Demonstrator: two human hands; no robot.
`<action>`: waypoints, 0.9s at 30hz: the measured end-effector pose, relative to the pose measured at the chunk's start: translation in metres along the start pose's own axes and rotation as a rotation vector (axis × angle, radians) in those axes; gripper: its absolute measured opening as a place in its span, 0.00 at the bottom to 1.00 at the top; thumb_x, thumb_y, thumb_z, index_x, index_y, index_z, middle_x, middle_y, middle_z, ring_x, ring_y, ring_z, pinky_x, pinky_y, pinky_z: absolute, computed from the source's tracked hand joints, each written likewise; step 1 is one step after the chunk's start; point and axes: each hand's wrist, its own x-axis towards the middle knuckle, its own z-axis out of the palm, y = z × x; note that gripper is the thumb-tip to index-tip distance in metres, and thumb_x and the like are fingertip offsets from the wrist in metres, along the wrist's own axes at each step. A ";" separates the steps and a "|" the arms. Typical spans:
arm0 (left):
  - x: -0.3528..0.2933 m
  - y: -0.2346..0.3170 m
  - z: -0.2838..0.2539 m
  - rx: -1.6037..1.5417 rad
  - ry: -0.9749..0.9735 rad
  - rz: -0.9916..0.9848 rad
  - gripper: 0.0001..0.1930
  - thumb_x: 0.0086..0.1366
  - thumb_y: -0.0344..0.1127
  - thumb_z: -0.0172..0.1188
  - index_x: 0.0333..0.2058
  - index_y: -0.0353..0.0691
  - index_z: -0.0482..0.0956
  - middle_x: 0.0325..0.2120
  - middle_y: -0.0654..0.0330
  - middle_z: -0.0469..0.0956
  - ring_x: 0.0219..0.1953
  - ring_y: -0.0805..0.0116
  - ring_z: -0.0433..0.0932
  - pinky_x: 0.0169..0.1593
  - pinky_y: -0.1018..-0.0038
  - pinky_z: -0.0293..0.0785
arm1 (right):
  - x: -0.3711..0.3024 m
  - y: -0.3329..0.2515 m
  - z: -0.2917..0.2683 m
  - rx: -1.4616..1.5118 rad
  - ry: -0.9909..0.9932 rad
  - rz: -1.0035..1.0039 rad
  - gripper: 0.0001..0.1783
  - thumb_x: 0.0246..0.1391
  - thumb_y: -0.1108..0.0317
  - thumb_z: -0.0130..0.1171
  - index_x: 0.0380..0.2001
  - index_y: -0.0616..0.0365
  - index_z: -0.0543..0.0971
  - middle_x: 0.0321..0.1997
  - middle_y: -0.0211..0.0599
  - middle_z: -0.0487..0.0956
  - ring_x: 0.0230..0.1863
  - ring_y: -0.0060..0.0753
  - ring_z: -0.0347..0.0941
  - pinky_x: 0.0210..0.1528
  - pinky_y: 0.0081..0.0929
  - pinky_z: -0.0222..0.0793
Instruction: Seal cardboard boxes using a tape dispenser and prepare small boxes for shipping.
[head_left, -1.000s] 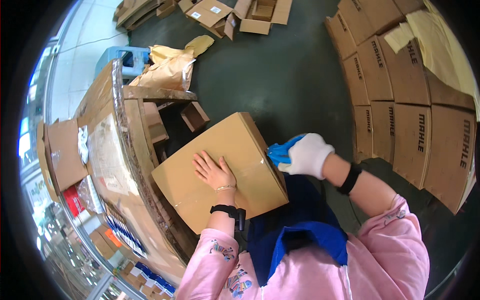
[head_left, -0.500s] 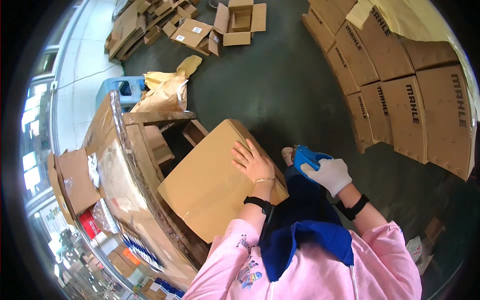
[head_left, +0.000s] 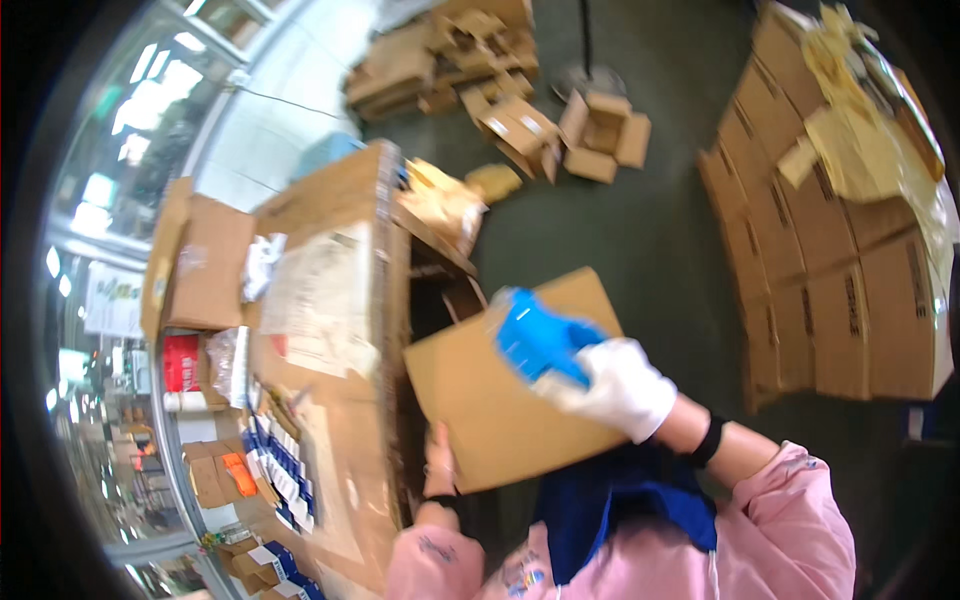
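Since the earlier frame, the blue tape dispenser has been brought from the right of the large carton to over its face, and the left hand has been shifted from that face to its lower left edge. The large carton is located at centre frame, partly hidden by the dispenser and the gloved right hand, whose fingers are wrapped around the tool. Whether the edge is pinched by the left hand cannot be told because of blur. On the left, the space is bounded closely by a workbench. Stacked cartons, partly covered by yellow sheeting, are noted at right. An open carton and a cardboard pile are seen at top centre.
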 end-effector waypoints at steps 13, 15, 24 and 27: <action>0.081 -0.041 -0.030 -0.163 0.071 0.390 0.31 0.61 0.57 0.42 0.53 0.37 0.61 0.50 0.54 0.66 0.51 0.57 0.64 0.54 0.65 0.60 | 0.110 -0.166 0.341 -0.288 -0.137 -0.779 0.18 0.43 0.66 0.47 0.39 0.61 0.71 0.43 0.48 0.72 0.50 0.44 0.65 0.60 0.41 0.49; 0.095 -0.031 -0.013 -0.239 -0.018 0.411 0.31 0.61 0.57 0.42 0.54 0.37 0.60 0.51 0.54 0.65 0.51 0.57 0.63 0.54 0.65 0.60 | 0.101 -0.141 0.343 -0.146 -0.030 -0.759 0.29 0.45 0.64 0.48 0.52 0.64 0.62 0.54 0.55 0.63 0.61 0.46 0.53 0.62 0.45 0.45; 0.109 -0.010 0.154 -0.447 -0.718 0.294 0.34 0.60 0.60 0.40 0.56 0.39 0.57 0.54 0.55 0.61 0.54 0.56 0.60 0.56 0.64 0.57 | 0.056 0.021 0.230 -0.308 0.045 -0.078 0.35 0.53 0.48 0.40 0.57 0.64 0.55 0.63 0.53 0.51 0.66 0.49 0.40 0.65 0.44 0.33; 0.100 -0.014 0.163 -0.504 -0.787 0.205 0.35 0.60 0.61 0.39 0.56 0.40 0.56 0.55 0.55 0.59 0.55 0.56 0.59 0.56 0.64 0.56 | 0.038 0.050 0.225 -0.389 -0.115 -0.180 0.36 0.53 0.48 0.38 0.58 0.63 0.54 0.64 0.52 0.48 0.66 0.49 0.38 0.66 0.42 0.31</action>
